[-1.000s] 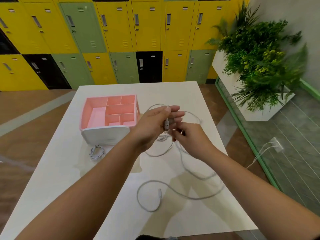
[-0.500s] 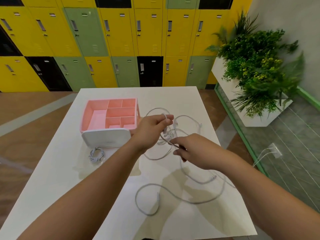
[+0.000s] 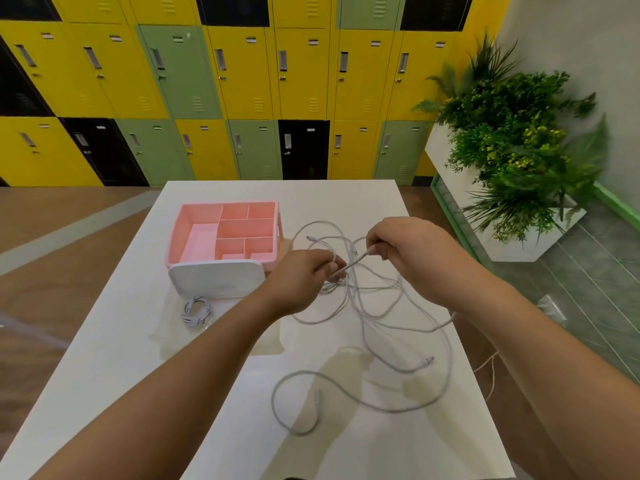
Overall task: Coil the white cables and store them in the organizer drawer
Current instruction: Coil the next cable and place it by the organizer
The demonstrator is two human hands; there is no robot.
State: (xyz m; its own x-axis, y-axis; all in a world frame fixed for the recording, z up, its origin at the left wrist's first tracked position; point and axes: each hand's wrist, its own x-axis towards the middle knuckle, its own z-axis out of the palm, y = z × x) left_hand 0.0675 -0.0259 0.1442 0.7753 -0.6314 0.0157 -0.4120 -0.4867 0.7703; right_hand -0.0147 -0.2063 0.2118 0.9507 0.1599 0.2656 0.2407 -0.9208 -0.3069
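Observation:
Loose white cables [image 3: 367, 327] sprawl in tangled loops over the right half of the white table [image 3: 114, 358]. My left hand [image 3: 304, 275] grips one cable end just right of the pink organizer drawer [image 3: 194, 220]. My right hand [image 3: 412, 251] pinches the same cable a short way along, so a taut stretch runs between the two hands. The organizer has several open compartments and a white front panel [image 3: 216, 280]. One small coiled white cable [image 3: 196, 310] lies on the table in front of that panel.
A planter with green foliage [image 3: 519, 157] stands to the right of the table, on a green-edged floor strip. Yellow, green and black lockers [image 3: 242, 84] line the back wall. A white plug with its cord [image 3: 550, 306] lies on the floor at right.
My right hand has risen up and to the right, away from my left hand, drawing a length of cable taut between them. The view has tilted upward a little.

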